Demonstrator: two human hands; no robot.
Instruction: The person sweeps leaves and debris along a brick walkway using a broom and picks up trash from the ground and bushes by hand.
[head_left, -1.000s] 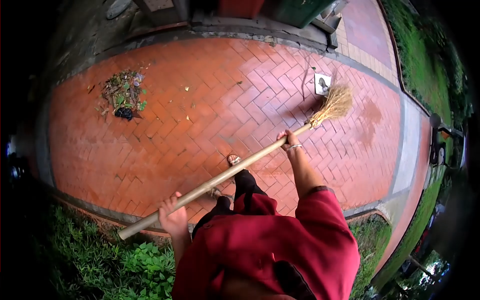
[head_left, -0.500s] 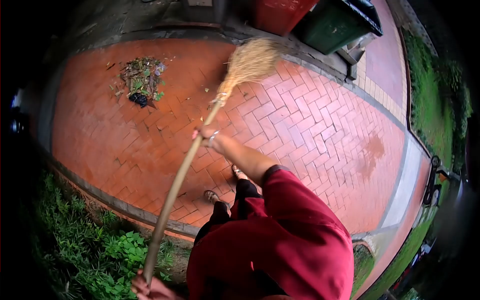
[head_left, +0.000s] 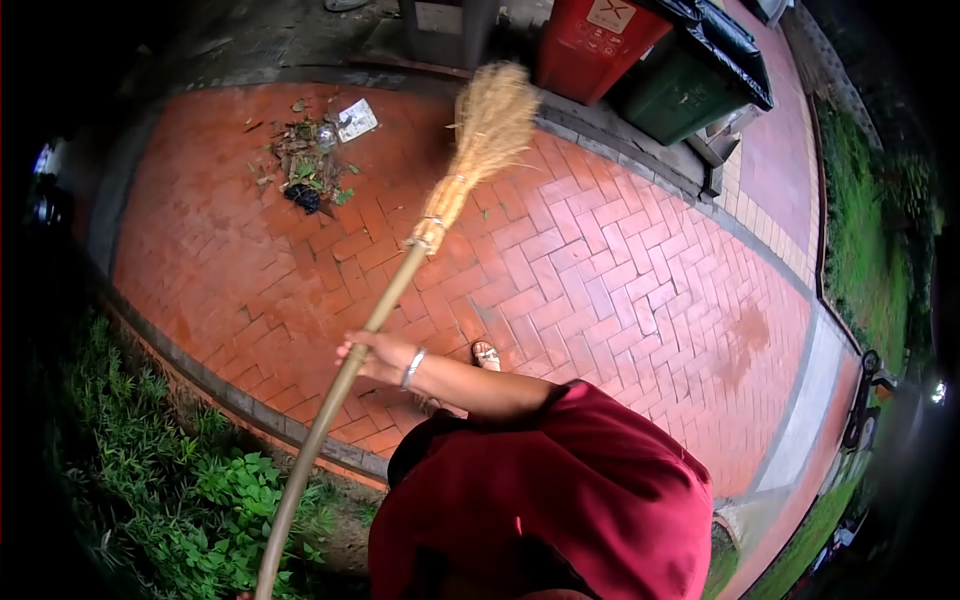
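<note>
A long-handled straw broom slants across the view, its bristles spread near the kerb at the top. My right hand, with a silver bracelet at the wrist, is closed round the middle of the handle. Only a sliver of my left hand shows at the bottom edge, against the handle's lower end; the rest is cut off. Left of the bristles, a pile of leaves and litter lies on the red brick paving. A white printed paper lies at its upper right, and a crumpled black piece at its lower edge.
A red bin and a green bin stand beyond the kerb, with a grey post-like base to their left. Green plants border the paving at lower left. My sandalled foot is on the bricks.
The broom's handle and my right hand have moved down and left, closer to my body. The bristles have shifted slightly left and up. A white paper now shows beside the pile.
</note>
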